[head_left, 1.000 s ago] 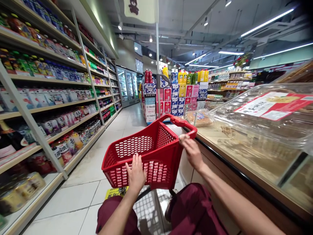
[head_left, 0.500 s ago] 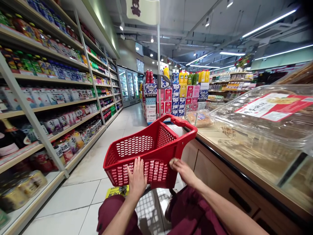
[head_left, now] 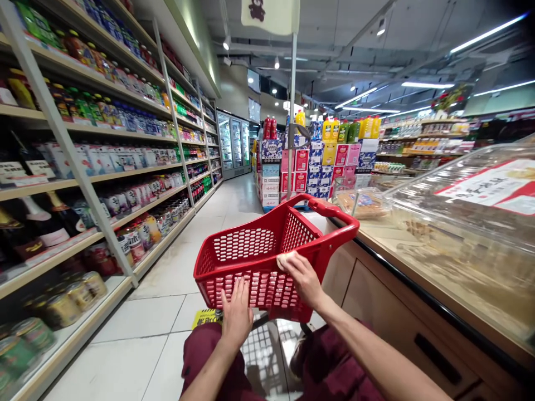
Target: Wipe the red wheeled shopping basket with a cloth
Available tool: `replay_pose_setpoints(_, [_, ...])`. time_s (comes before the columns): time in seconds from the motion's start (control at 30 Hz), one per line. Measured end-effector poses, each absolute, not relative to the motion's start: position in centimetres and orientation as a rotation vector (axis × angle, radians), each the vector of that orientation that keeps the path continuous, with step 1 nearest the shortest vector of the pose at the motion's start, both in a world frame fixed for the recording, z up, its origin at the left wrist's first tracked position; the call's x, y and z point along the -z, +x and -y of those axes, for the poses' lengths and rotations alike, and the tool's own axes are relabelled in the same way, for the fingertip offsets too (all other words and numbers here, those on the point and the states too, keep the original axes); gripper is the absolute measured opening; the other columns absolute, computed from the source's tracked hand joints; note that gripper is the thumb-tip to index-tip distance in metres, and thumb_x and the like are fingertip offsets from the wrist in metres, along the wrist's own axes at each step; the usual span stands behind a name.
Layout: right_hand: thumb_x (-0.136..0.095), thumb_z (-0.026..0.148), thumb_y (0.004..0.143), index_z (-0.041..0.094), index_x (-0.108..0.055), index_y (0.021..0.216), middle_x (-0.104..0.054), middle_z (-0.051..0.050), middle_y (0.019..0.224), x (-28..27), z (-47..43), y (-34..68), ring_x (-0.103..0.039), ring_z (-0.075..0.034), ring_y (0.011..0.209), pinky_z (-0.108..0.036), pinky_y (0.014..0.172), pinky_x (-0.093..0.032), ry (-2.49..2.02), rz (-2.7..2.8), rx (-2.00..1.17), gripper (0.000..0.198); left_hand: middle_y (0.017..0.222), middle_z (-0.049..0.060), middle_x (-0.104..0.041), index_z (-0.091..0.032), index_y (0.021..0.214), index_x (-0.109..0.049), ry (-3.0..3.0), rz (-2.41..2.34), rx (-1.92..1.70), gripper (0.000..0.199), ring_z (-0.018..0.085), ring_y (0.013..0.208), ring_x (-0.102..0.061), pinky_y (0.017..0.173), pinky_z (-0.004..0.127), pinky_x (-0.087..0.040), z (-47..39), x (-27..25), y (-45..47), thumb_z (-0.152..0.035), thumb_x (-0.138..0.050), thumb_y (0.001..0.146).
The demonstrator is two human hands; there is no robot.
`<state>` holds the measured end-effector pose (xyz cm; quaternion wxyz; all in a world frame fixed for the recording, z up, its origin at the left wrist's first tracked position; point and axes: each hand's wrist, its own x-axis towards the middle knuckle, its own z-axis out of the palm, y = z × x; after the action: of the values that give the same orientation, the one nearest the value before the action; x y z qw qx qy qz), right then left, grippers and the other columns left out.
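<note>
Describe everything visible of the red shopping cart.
The red shopping cart looks like plastic, with perforated walls, an end panel and a curved handle. It stands upright on the floor, side-on beside a counter; its underside is mostly hidden. The left grip appears flat against the near wall; the right grip presses a pale wad against the near rim.

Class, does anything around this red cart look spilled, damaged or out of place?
Brownish smudges mark the floor tiles between the red cart and the shelves on the left, odd against the paler tiles nearby; spill or old dirt, I can't tell. The cart itself shows no visible damage.
</note>
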<state>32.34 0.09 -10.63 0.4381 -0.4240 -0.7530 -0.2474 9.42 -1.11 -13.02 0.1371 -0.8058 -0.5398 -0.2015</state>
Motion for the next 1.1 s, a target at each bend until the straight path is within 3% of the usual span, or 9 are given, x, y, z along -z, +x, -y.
replay_pose_setpoints(0.2, [-0.043, 0.015, 0.087, 0.017, -0.06, 0.104, -0.063, -0.006, 0.093, 12.8, -0.7, 27.9, -0.051, -0.018, 0.1, -0.033, 0.087, -0.048, -0.938, 2.099, 0.528, 0.025, 0.138, 0.011, -0.034, -0.014, 0.13, -0.034, -2.301, 1.567, 0.632, 0.06, 0.022, 0.13, -0.027, 0.106, 0.055, -0.013, 1.4, 13.1, 7.3, -0.011, -0.04, 0.07])
replay_pose_setpoints(0.4, [-0.04, 0.015, 0.088, 0.015, -0.05, 0.118, -0.057, -0.008, 0.111, 11.2, -2.4, 20.3, -0.045, -0.018, 0.111, -0.038, 0.098, -0.039, -0.855, 2.146, 0.485, 0.032, 0.137, 0.014, -0.035, -0.012, 0.131, -0.031, -2.066, 1.82, 0.75, 0.056, 0.023, 0.128, -0.029, 0.104, 0.056, -0.013, 0.9, 13.7, 3.6, -0.011, -0.035, 0.075])
replay_pose_setpoints(0.6, [-0.047, 0.018, 0.085, 0.015, -0.056, 0.107, -0.062, -0.006, 0.091, 13.3, -3.1, 15.5, -0.052, -0.016, 0.096, -0.029, 0.085, -0.048, -0.79, 2.398, 0.468, 0.024, 0.135, 0.015, -0.039, -0.012, 0.131, -0.032, -1.992, 1.936, 0.74, 0.057, 0.024, 0.126, -0.033, 0.103, 0.057, -0.016, 1.3, 13.9, 0.2, -0.011, -0.035, 0.074])
replay_pose_setpoints(0.77, [-0.039, 0.017, 0.089, 0.011, -0.046, 0.12, -0.056, -0.009, 0.111, 11.7, -3.9, 11.6, -0.043, -0.018, 0.111, -0.035, 0.096, -0.04, -0.742, 2.314, 0.526, 0.032, 0.134, 0.017, -0.039, -0.01, 0.129, -0.034, -1.929, 2.014, 0.756, 0.054, 0.024, 0.126, -0.033, 0.102, 0.057, -0.017, 1.3, 14.2, -0.8, -0.011, -0.033, 0.076])
replay_pose_setpoints(0.97, [-0.051, 0.018, 0.084, 0.011, -0.058, 0.1, -0.062, -0.007, 0.086, 14.1, -3.8, 12.2, -0.054, -0.018, 0.087, -0.032, 0.073, -0.051, -0.79, 2.506, 0.523, 0.02, 0.133, 0.017, -0.04, -0.011, 0.13, -0.034, -1.931, 1.973, 0.778, 0.053, 0.025, 0.125, -0.036, 0.102, 0.058, -0.016, 1.0, 14.4, -1.2, -0.013, -0.034, 0.076])
replay_pose_setpoints(1.1, [-0.041, 0.015, 0.088, 0.015, -0.05, 0.116, -0.058, -0.008, 0.107, 12.5, -3.8, 14.4, -0.049, -0.018, 0.101, -0.035, 0.086, -0.045, -0.82, 2.313, 0.573, 0.029, 0.134, 0.017, -0.039, -0.008, 0.128, -0.035, -1.934, 2.017, 0.781, 0.051, 0.024, 0.126, -0.034, 0.102, 0.058, -0.016, 0.8, 14.2, -0.4, -0.014, -0.032, 0.078])
